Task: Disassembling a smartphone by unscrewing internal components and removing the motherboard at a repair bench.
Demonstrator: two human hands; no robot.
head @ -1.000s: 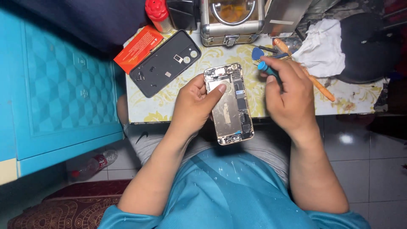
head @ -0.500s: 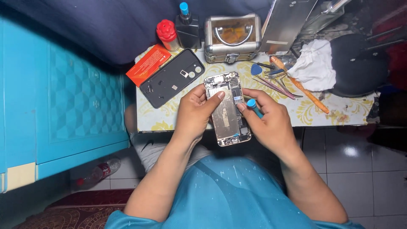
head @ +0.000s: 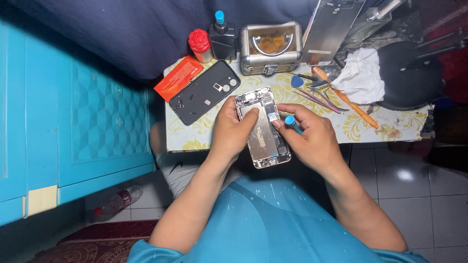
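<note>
While the opened phone chassis (head: pixel 263 127) is held over the near edge of the small table (head: pixel 390 127), a blue-handled screwdriver (head: pixel 291 122) is brought to its right side. The step in hand is judged to be work on the phone's inner parts, most likely a screw or small fitting near the upper right of the frame, though the tip itself is hidden by the fingers. The left hand (head: pixel 233 132) is closed around the left edge of the chassis, with the thumb laid across the metal plate in its middle. The right hand (head: pixel 312 141) is closed on the screwdriver, whose blue cap is seen between forefinger and thumb, and its fingertips (head: pixel 277 124) are touching the right edge of the chassis.

The chassis is thus gripped from both sides, tilted a little, its lower end projecting past the table over the lap. A steady hold by the left hand and a fine, upright setting of the tip are judged to be what the next move calls for, since a slip could mark the board.

Behind it, a black back cover (head: pixel 204 91) is lying beside an orange card (head: pixel 178 78). Tweezers (head: pixel 317 99), an orange-handled tool (head: pixel 345 97) and a white cloth (head: pixel 361 76) are lying to the right, and a small metal case (head: pixel 271 47) is standing further back.
</note>
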